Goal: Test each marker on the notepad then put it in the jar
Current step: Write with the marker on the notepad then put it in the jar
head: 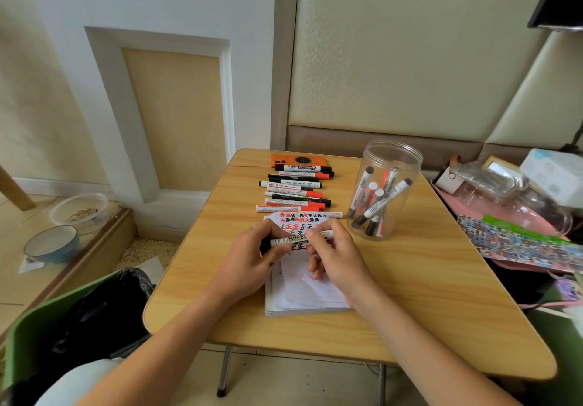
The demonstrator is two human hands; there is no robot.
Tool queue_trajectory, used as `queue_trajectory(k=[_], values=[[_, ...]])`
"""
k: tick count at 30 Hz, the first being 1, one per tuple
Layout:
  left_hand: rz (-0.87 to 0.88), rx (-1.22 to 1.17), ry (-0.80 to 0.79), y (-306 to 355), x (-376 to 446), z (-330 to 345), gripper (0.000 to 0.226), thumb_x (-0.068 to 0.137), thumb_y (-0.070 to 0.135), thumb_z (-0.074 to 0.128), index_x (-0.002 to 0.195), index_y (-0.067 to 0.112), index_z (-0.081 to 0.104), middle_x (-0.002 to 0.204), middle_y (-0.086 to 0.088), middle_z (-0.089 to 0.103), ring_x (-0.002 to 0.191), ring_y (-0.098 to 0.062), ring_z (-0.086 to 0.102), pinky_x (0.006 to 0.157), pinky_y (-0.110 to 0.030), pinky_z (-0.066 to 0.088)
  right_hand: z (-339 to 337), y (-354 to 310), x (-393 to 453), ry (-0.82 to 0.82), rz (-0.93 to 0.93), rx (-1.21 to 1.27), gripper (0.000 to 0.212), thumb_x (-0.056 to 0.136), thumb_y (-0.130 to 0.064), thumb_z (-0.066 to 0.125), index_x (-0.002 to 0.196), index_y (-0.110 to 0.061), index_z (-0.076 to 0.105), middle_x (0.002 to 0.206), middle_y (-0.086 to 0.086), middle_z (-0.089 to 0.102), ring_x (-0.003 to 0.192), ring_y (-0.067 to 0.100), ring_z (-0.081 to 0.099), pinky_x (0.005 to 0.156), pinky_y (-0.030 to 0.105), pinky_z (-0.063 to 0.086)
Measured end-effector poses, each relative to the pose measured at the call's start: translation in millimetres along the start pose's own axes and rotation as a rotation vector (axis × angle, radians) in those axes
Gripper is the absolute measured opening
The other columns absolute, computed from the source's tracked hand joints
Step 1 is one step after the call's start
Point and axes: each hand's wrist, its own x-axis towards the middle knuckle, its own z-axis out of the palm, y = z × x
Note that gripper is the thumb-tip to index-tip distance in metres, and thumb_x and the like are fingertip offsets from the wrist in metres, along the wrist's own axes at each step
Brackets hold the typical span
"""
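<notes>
A whiteboard marker [295, 240], white-barrelled with a black band of lettering, lies level between both hands above the notepad [303, 292]. The left hand [252, 260] has its fingers [279, 249] closed round the dark end of the barrel; the right hand [334, 257] pinches the opposite, pale end between thumb and fingers [315, 233]. Whether the cap is on or off cannot be told. Directly beneath the fingers, the notepad rests on the wooden desk [410, 295]; its upper part, just beyond the fingers, carries rows of red, black and green test marks [303, 217], while the part nearer the person is mostly blank. One white marker [331, 215] lies across the notepad's far edge. Farther beyond the fingers, a row of markers [295, 189] with black and red caps lies side by side on the desk, and past it sits an orange device [298, 161]. Ahead and to the right of the right-hand fingers stands the clear plastic jar [383, 191], open-topped, holding several markers leaning at angles. Well to the right lies a cluttered heap including a patterned sheet [520, 244]. Left of the desk, on the floor, stand a blue bowl [52, 244] and a clear container [80, 211]; a black bag [104, 311] sits in a green bin near the left forearm.
</notes>
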Motion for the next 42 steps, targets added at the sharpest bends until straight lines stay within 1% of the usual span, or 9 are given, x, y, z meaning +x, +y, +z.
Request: queue_trajectory(k=[5,11,16,19,23,27,33,39,42], values=[[-0.006,-0.006,-0.012,1.3,-1.3,-0.7,0.013,0.095,0.021,0.070,0.094,0.016,0.058,0.089,0.006,0.070,0.081,-0.018,0.065,0.069,-0.044,0.053,-3.5,-2.1,-1.0,-0.013,-0.020,-0.086,0.024,0.103,-0.034,0.060,0.097,-0.013,0.051,0.053,-0.004,0.053,0.045,0.013,0.048,0.042,0.024,0.038],[-0.011,0.011,-0.036,0.5,-1.8,-1.6,0.013,0.096,0.019,0.068,0.098,0.013,0.057,0.101,0.002,0.071,0.092,-0.016,0.068,0.075,-0.044,0.055,-6.2,-2.2,1.6,-0.023,-0.004,-0.085,0.028,0.104,-0.033,0.059,0.087,-0.014,0.048,0.053,-0.006,0.041,0.040,0.011,0.036,0.037,0.021,0.028],[-0.008,0.017,-0.056,0.0,-1.8,-1.9,0.013,0.097,0.022,0.066,0.099,0.014,0.056,0.100,0.001,0.070,0.091,-0.019,0.067,0.075,-0.047,0.053,-6.5,-3.0,1.2,-0.014,-0.004,-0.093,0.030,0.104,-0.034,0.058,0.085,-0.014,0.047,0.050,-0.008,0.040,0.038,0.012,0.036,0.036,0.021,0.027],[-0.002,0.018,-0.086,0.6,0.0,-1.6,0.013,0.098,0.025,0.065,0.103,0.018,0.056,0.095,0.003,0.067,0.087,-0.018,0.064,0.075,-0.045,0.052,-6.3,-4.5,-1.0,-0.003,-0.002,-0.076,0.027,0.104,-0.033,0.057,0.090,-0.013,0.046,0.049,-0.010,0.045,0.040,0.012,0.040,0.037,0.022,0.030],[0.024,-0.013,-0.116,6.4,-1.0,-0.4,0.017,0.100,0.026,0.060,0.113,0.022,0.049,0.091,0.006,0.059,0.081,-0.013,0.055,0.073,-0.028,0.047,-6.6,-8.6,-2.7,0.022,0.026,-0.024,0.025,0.105,-0.030,0.057,0.093,-0.010,0.047,0.052,-0.004,0.047,0.041,0.015,0.047,0.039,0.024,0.034],[-0.001,-0.046,-0.054,6.1,-1.8,2.3,0.015,0.101,0.023,0.054,0.114,0.018,0.047,0.102,0.002,0.058,0.094,-0.018,0.057,0.082,-0.029,0.047,-8.6,-15.7,1.6,0.057,0.027,0.025,0.023,0.103,-0.025,0.059,0.088,-0.012,0.048,0.054,-0.002,0.048,0.045,0.021,0.052,0.040,0.027,0.039],[0.032,0.129,0.037,-1.7,2.2,6.0,0.020,0.102,0.031,0.051,0.103,0.013,0.060,0.089,0.006,0.068,0.078,-0.008,0.059,0.064,-0.026,0.042,-14.1,-24.1,6.6,0.128,-0.014,0.008,0.020,0.103,-0.026,0.058,0.091,-0.012,0.051,0.050,-0.005,0.050,0.051,0.025,0.052,0.043,0.031,0.041],[-0.041,0.145,-0.016,-5.0,0.0,4.5,0.030,0.102,0.042,0.044,0.090,0.018,0.057,0.077,0.004,0.064,0.070,-0.014,0.056,0.063,-0.035,0.041,-16.3,-19.7,7.0,0.067,-0.027,-0.058,0.020,0.105,-0.027,0.056,0.095,-0.012,0.048,0.049,-0.004,0.051,0.051,0.024,0.053,0.042,0.030,0.041],[-0.014,0.204,-0.013,-5.0,1.7,6.2,0.027,0.101,0.043,0.046,0.092,0.020,0.059,0.075,0.008,0.062,0.069,-0.011,0.056,0.060,-0.034,0.041,-22.7,-28.0,6.8,0.056,-0.069,-0.131,0.019,0.104,-0.028,0.057,0.097,-0.012,0.050,0.054,0.003,0.059,0.053,0.029,0.061,0.045,0.036,0.049]])
